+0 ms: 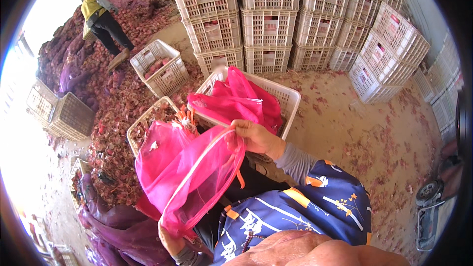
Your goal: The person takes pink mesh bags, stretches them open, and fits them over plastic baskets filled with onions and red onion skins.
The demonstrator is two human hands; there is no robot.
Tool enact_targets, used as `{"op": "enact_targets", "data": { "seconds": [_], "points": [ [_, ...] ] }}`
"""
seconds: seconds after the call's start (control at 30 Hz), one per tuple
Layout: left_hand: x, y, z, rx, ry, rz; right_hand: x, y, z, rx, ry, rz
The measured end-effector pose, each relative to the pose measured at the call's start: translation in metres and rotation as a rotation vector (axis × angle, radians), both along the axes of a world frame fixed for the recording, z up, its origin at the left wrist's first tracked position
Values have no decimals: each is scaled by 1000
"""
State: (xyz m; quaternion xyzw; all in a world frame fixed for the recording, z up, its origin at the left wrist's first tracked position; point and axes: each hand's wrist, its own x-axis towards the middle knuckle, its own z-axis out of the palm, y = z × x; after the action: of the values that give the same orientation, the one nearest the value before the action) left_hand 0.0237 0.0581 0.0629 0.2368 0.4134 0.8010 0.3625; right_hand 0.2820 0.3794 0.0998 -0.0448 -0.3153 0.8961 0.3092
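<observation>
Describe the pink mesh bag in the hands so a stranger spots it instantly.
From the stacked pale plastic crates, look down past the bunched pink mesh. Nearer is the translucent pink mesh bag: unlike that bunch, stretched between left hand and right hand, whitish edge showing.

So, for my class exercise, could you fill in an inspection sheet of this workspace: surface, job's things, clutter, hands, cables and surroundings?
Surface: tan floor, scattered with dry reddish skins.
Job's things: pink mesh bag, its pale-edged mouth spread between both hands; more pink mesh lies bunched in a whitish plastic crate.
Clutter: a thick layer of loose skins at left; purple sacks at lower left.
Hands: left hand and right hand, both bare, grip the bag.
Cables: nothing seen.
Surroundings: stacked crates behind; a person in a yellow vest at upper left; a wheel at right.
</observation>
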Motion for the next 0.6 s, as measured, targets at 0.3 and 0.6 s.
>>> {"op": "enact_targets", "data": {
  "seconds": [0.3, 0.6],
  "points": [
    [-31, -10, -32, -731, 882, 384, -14, -11, -17, 271, -351, -164],
    [-60, -47, -47, -22, -62, 471, -19, -21, -5, 1546, -908, -681]
  ]
}}
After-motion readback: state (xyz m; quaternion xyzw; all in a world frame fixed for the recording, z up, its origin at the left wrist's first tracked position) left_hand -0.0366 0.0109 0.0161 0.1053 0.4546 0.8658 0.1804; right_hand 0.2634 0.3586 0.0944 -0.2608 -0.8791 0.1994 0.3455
